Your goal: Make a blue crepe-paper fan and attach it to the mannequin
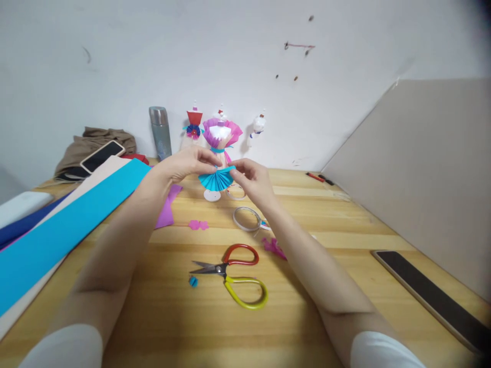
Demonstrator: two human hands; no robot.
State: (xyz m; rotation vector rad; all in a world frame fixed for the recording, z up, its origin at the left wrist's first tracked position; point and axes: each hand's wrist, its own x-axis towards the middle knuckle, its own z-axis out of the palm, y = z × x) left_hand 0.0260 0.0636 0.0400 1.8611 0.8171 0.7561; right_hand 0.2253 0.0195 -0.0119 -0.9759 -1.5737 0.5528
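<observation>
A blue pleated paper fan [215, 180] is spread below a bottle-shaped figure [220, 134] dressed in purple and pink crepe paper with a blue band at its waist. My right hand [253, 178] pinches the fan's right edge between thumb and fingers. At the fan's upper left, my left hand [194, 162] is closed with thumb and fingertips on its top edge. The fingers partly hide the figure's lower part. A white paper disc [212, 196] shows just under the fan.
Scissors [222, 269] with red and yellow handles lie near me beside a small blue scrap [193, 281]. Tape rolls [246, 219], pink scraps [198, 225] and folded blue paper [76, 232] surround my arms. A flask [160, 134] and other dressed figures [194, 122] stand behind; a phone-like slab [425, 294] lies right.
</observation>
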